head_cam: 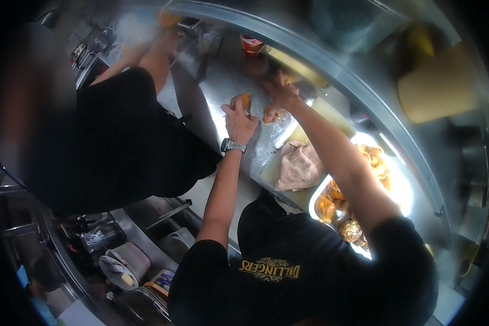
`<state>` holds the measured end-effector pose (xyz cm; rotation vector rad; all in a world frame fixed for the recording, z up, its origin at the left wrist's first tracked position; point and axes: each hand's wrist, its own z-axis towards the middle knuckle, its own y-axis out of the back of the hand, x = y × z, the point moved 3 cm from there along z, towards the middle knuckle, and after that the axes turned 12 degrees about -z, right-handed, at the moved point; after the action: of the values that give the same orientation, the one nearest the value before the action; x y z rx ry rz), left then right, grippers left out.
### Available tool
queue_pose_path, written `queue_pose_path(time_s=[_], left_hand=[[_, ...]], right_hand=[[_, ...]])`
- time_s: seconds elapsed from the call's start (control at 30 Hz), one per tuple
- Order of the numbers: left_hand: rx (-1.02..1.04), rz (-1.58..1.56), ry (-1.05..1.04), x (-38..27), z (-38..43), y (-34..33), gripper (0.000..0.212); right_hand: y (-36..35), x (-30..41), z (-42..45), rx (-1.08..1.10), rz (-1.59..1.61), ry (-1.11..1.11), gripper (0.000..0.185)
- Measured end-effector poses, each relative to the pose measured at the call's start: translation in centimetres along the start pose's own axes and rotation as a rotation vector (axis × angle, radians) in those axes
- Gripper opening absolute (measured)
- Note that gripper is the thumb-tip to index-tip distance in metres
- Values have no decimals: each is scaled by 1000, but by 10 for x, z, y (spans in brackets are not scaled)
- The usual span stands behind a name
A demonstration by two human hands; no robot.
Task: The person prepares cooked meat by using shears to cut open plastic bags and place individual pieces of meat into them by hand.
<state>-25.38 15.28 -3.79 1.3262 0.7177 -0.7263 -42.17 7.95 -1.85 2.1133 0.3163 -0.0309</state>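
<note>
My left hand (241,124), with a metal watch on the wrist, grips an orange-brown food portion (244,100) that looks wrapped in clear film. My right hand (283,93) is blurred by motion, over the far side of the steel counter (218,87). Orange food (290,80) shows at its fingers; whether they hold it is unclear. Just below that hand, a second food portion (271,114) rests beside crumpled clear plastic film (279,131). Under my right arm, a white tray (314,198) holds several wrapped portions (325,208), partly hidden by the arm.
A pinkish cloth (299,166) lies between my forearms on a pale board (330,114). A red tub (251,44) stands at the back, below a curved metal edge (309,40). At left, a co-worker in black (134,138) reaches over the counter. Containers (126,261) fill a lower shelf.
</note>
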Motion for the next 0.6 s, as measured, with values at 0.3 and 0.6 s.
queue_pose_path(time_s=[0.3,0.6], left_hand=[[-56,-207,-146,22,12,-5,52],[195,-1142,408,43,-13,-27,65]], right_hand=[[-14,11,-5,27,154,191,106],[-1,13,-32,-129,355,77,135]])
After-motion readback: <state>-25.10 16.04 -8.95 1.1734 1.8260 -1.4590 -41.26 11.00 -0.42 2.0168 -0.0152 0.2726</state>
